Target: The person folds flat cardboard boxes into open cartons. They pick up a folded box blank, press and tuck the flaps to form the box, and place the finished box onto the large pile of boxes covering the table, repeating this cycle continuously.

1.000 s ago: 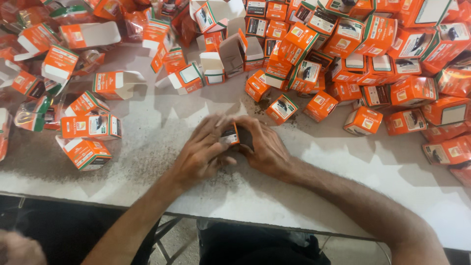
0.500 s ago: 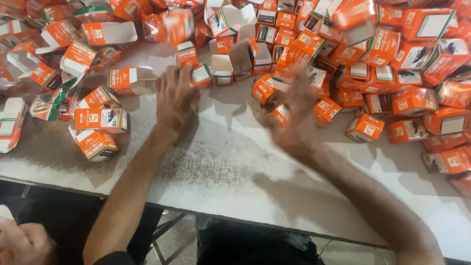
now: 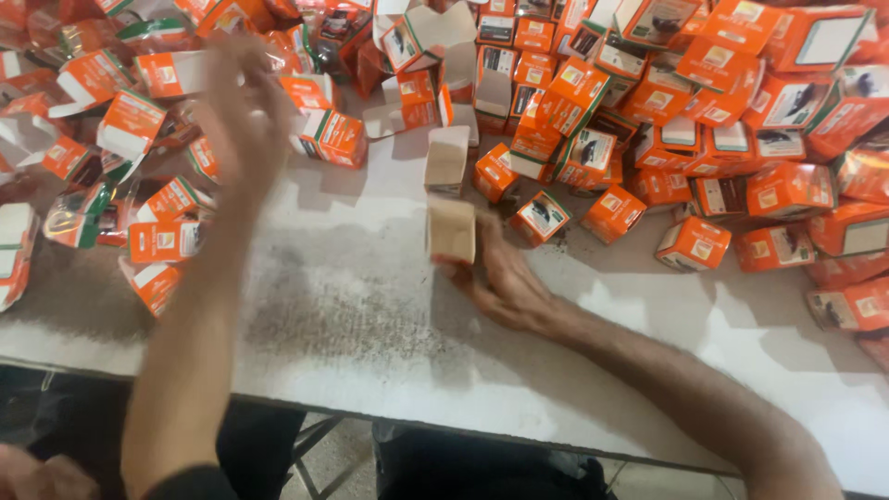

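A small open carton (image 3: 451,230), its plain inner flap showing, is held upright on the white table (image 3: 389,352) by the fingers of the right hand (image 3: 505,282). Farther off, the left hand (image 3: 243,120) is blurred over opened orange cartons (image 3: 139,120) (whether its fingers grip anything cannot be told). Beyond, many closed orange boxes (image 3: 704,139) lie heaped, so much seems packed, much left.

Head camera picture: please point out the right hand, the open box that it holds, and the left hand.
right hand (image 3: 505,282), head view, on the back of the hand.
open box (image 3: 451,231), head view, on its plain brown side.
left hand (image 3: 243,120), head view, blurred, on its middle.
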